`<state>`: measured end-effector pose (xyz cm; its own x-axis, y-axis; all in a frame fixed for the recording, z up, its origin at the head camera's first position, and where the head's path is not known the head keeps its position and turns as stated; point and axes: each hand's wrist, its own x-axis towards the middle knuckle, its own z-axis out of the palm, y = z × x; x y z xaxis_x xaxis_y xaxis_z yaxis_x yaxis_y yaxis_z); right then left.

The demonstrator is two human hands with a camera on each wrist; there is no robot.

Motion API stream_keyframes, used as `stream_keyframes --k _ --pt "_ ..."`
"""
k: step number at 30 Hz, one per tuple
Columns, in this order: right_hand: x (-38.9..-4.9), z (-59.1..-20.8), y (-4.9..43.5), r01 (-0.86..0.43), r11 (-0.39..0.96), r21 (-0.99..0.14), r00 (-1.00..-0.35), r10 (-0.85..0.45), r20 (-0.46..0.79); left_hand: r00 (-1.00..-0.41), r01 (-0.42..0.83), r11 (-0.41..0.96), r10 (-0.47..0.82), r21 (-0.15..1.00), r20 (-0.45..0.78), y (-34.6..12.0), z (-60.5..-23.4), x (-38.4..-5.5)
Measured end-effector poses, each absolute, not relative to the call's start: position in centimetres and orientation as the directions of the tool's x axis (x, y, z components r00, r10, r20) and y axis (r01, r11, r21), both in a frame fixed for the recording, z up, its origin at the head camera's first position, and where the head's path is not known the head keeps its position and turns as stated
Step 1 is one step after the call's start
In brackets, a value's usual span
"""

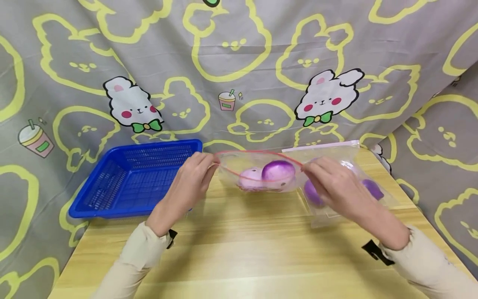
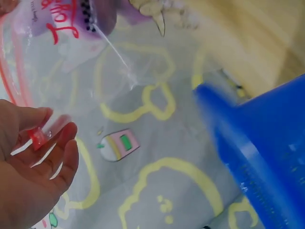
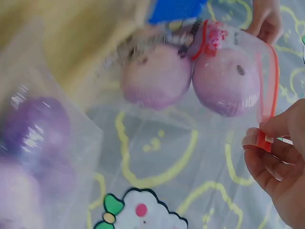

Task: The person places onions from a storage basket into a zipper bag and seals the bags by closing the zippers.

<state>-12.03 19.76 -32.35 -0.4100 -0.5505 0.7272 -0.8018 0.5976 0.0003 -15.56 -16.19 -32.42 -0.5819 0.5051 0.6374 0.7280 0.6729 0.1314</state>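
Raised over the table, a clear zip bag [image 1: 261, 152] with a red-orange zip edge hangs between my two hands, its mouth spread apart. Two round purple-pink things [image 1: 278, 171] sit inside it; their kind is unclear. Thumb and fingers of my left hand [image 1: 191, 179] pinch the left end of the zip edge. At the other end, my right hand [image 1: 340, 187] pinches the zip edge, plainly so in the right wrist view [image 3: 286, 157]. Red lettering [image 2: 64, 19] marks the bag in the left wrist view.
A blue plastic basket [image 1: 136, 211] stands at the table's left, just past my left hand. Another clear bag [image 1: 321, 145] with a pale zip lies on the right, holding purple round things [image 1: 372, 189]. Patterned cloth [image 1: 231, 62] hangs behind the wooden table [image 1: 239, 249].
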Motion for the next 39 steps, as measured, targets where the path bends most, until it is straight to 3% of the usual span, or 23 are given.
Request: stream_keyframes --k 5,10,13,16,23,26,32,35,39 --pt "-14.0 -30.0 20.2 -0.784 0.621 -0.014 -0.413 -0.504 0.758 -0.596 0.746 0.629 0.482 0.22 0.643 -16.1 -30.2 -16.4" --pt "-14.9 -28.3 20.0 -0.77 0.638 0.034 -0.349 -0.464 0.814 -0.616 0.765 0.542 0.459 0.348 0.641 -16.6 -29.0 -16.8" --pt "-15.0 -27.8 19.7 -0.768 0.637 0.063 -0.311 -0.458 0.833 -0.614 0.769 0.52 0.439 0.371 0.656 -16.9 -28.7 -17.0" --pt "-15.2 -27.9 19.5 -0.763 0.643 0.064 -0.326 -0.469 0.821 -0.619 0.761 0.534 0.428 0.369 0.658 -17.2 -28.8 -17.1" --pt "-15.1 -29.2 18.8 -0.769 0.637 -0.057 -0.413 -0.427 0.804 -0.667 0.682 0.688 0.446 0.248 0.598 -18.0 -29.7 -17.0" --pt "-14.7 -29.6 18.3 -0.76 0.624 -0.183 -0.475 -0.341 0.811 -0.697 0.667 0.683 0.431 0.298 0.573 -18.2 -29.8 -16.7" --pt "-14.1 -30.0 17.6 -0.605 0.56 -0.566 -0.727 -0.1 0.679 -0.707 0.659 0.667 0.39 0.348 0.59 -18.1 -30.0 -16.1" --pt "-14.0 -30.1 17.5 -0.509 0.536 -0.674 -0.814 -0.045 0.579 -0.659 0.685 0.65 0.363 0.328 0.658 -17.9 -30.3 -15.7" --pt "-13.7 -30.0 17.1 -0.504 0.492 -0.71 -0.826 -0.033 0.563 -0.484 0.742 0.65 0.35 0.164 0.802 -16.3 -30.1 -14.7"
